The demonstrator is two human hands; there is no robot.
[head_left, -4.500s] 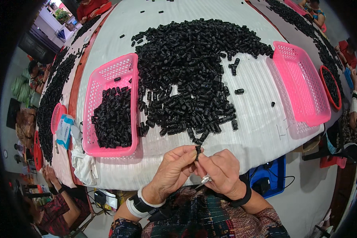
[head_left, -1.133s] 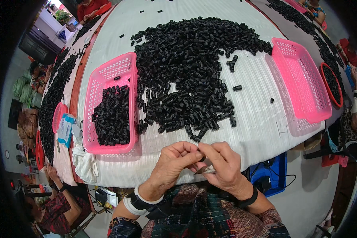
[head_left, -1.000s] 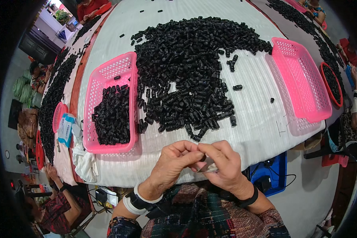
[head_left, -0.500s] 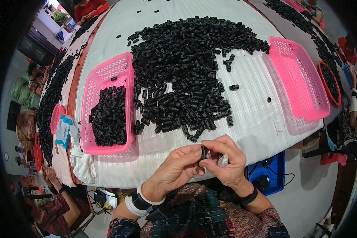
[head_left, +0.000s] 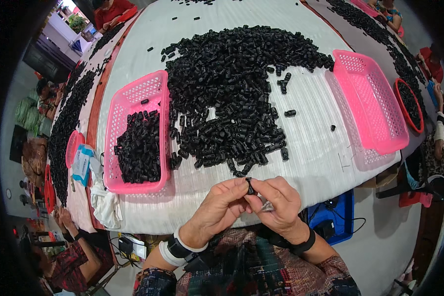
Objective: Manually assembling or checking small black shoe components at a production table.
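Just off the near table edge, my left hand (head_left: 213, 204) and my right hand (head_left: 282, 206) meet fingertip to fingertip. Both are closed on one small black cylindrical plastic piece (head_left: 250, 186), pinched upright between thumbs and forefingers. A whitish, shiny object (head_left: 268, 206) is tucked in my right hand's curled fingers; its kind is unclear. Beyond my hands spreads a large pile of similar black plastic pieces (head_left: 222, 98). To its left stands a pink perforated basket (head_left: 109, 153), partly filled with such pieces.
Another pink basket (head_left: 375, 106) stands at the right, beside a red round tray (head_left: 408, 104) of black pieces. A white cloth (head_left: 106, 207) and a blue-and-white packet (head_left: 83, 165) lie left. Below the table is a blue bin (head_left: 343, 219). Other people work around the tables.
Both hands have shifted slightly, my right one a little lower, with the black piece now tilted differently between the fingertips. The whole view has moved a little.
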